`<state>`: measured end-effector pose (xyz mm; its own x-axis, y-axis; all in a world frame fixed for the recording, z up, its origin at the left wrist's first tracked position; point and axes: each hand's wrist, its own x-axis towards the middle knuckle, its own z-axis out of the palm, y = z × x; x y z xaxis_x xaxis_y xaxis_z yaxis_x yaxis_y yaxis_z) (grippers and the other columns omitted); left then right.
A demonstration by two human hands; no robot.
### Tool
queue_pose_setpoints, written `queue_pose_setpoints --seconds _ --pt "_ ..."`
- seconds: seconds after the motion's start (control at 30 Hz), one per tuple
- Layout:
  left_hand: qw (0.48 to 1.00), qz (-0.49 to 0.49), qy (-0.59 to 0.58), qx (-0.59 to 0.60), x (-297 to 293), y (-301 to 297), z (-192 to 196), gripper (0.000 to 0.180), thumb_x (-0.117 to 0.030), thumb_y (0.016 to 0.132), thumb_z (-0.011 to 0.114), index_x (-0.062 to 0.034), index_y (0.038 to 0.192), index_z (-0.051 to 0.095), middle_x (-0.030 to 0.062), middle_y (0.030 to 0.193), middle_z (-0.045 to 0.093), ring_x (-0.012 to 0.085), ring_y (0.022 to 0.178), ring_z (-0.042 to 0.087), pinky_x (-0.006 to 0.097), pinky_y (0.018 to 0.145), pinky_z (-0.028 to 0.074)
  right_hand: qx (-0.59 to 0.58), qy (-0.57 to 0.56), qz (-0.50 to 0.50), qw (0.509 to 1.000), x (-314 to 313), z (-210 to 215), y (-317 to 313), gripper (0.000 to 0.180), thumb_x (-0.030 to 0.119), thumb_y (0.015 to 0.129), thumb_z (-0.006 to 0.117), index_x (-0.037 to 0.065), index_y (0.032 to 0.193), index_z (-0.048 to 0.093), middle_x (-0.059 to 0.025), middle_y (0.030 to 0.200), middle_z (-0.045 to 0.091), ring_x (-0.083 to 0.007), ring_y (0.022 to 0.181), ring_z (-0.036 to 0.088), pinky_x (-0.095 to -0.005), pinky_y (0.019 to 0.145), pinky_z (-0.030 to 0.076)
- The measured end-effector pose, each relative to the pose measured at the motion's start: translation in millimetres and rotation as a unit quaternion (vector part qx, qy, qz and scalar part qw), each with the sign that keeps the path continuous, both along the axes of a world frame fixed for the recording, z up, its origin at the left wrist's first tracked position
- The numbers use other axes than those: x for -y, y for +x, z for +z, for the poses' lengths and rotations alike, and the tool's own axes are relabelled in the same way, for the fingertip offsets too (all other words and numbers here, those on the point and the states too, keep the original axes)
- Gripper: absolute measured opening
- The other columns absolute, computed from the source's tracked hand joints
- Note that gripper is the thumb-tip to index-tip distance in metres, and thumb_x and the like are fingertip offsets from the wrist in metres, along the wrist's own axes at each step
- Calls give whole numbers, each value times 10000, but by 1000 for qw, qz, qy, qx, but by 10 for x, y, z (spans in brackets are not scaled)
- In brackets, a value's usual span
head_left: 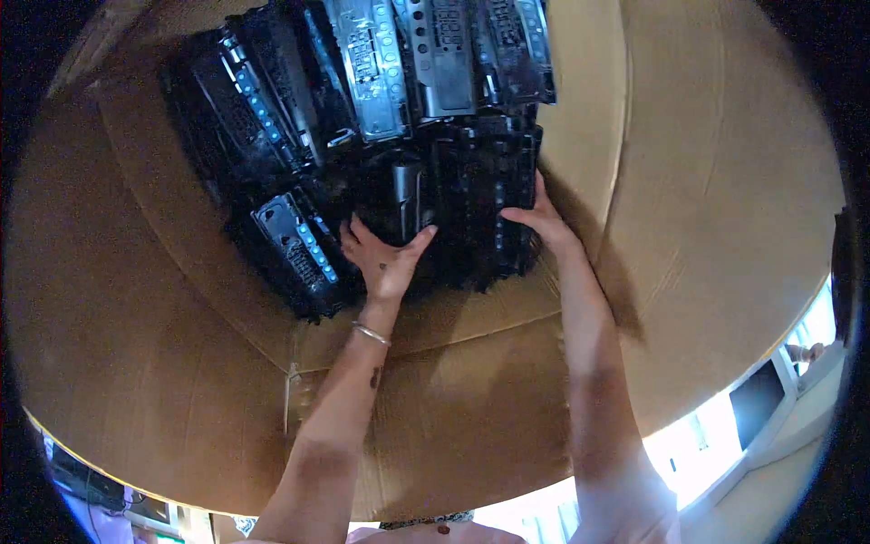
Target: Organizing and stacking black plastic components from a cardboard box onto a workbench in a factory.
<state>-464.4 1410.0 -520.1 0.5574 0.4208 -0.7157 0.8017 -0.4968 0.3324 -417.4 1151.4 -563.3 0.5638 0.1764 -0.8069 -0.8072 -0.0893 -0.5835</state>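
Deep in a large cardboard box lie many black plastic parts (376, 72), long and flat, with rows of round holes or studs; their exact kind cannot be made out. My left hand (385, 263) reaches down among them with thumb and fingers spread wide, beside a dark part with a grey tubular piece (407, 195). At the right end of the pile, my right hand (544, 222) has its thumb on top of a black plastic part (494, 195) and its fingers around the outer side. Shadow hides what the left fingertips touch.
Tall brown walls of the cardboard box (716, 181) surround the pile and both forearms. Another studded black part (299, 240) lies left of my left hand. Beyond the rim at lower right are bright windows and a pale ledge (770, 471).
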Motion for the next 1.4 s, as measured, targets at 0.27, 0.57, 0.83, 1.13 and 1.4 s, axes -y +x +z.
queue_pose_setpoints --seconds 0.27,0.57,0.83,1.13,1.4 --pt "986 111 -37 120 -17 31 -12 1275 -424 502 864 80 1363 71 282 1398 138 388 1313 160 454 1091 170 -4 -77 48 996 114 46 45 1099 229 595 819 84 1424 112 -103 1369 342 -230 1290 291 -336 1076 205" --pt "983 132 -51 113 -215 -59 -204 1277 -489 507 841 124 1355 109 310 1376 218 396 1299 221 420 1096 176 -42 -72 64 994 -122 299 81 1202 194 543 844 58 1427 41 -133 1391 330 -247 1293 302 -350 1078 216" --pt "999 -50 -9 8 -333 29 73 1170 -456 512 851 59 1350 218 288 1290 373 358 1228 356 411 1033 303 -58 -43 31 997 15 179 53 1195 173 586 806 92 1443 -22 -104 1435 259 -234 1330 228 -335 1096 160" --pt "862 206 -462 1 -577 83 -73 1041 -214 553 863 -22 1361 237 112 1248 476 256 1122 483 347 995 367 -114 8 75 991 -29 206 -14 1166 143 593 799 83 1443 3 -106 1409 311 -199 1300 285 -302 1077 206" --pt "899 57 -434 -7 -533 154 14 1283 -207 455 886 -59 1432 67 145 1380 336 256 1281 310 351 1078 229 -148 51 4 988 -63 304 -25 1114 66 623 746 117 1450 1 -77 1400 330 -179 1289 299 -307 1071 215"
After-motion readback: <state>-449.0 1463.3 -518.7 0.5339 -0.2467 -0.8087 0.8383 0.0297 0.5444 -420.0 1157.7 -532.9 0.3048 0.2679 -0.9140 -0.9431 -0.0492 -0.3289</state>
